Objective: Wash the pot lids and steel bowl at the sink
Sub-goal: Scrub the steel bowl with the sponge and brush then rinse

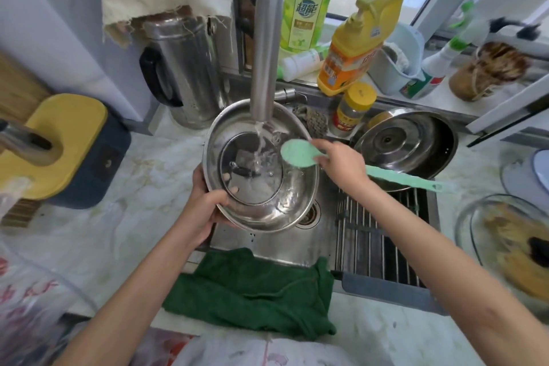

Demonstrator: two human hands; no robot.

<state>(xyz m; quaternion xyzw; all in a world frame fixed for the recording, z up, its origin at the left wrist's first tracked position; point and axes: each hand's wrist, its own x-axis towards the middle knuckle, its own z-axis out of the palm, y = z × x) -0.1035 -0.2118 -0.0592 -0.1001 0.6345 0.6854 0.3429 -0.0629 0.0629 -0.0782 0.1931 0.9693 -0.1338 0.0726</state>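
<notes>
From my head camera: my left hand (208,202) grips the near-left rim of the bowl (292,211). The fingers curl under the outside and the thumb lies over the rim on the inside. I hold the bowl tilted above the sink (267,249), under the tap (264,38), and water (261,142) runs into it. A glass lid (252,190) with a dark rim lies inside the bowl, with the stream landing on it.

My right hand (341,160) is clenched round the brush (297,153), grasping it just behind its round green head. The head sits at the bowl's right rim, and the long handle sticks out to the right past my wrist.

At the sink's back right, a steel lid (398,142) rests knob-up on a dark pan (445,154). A rack (377,235) fills the right part of the sink. A green cloth (252,291) hangs over the front edge.

A kettle (184,68) stands on the counter to the left of the tap. Behind the sink are a green bottle (309,0), a yellow bottle (356,44) and a jar (353,110) with a yellow cap. On the counter to my right lies a glass piece (511,246) with a dark knob. It is too blurred to tell whether it is a lid.
</notes>
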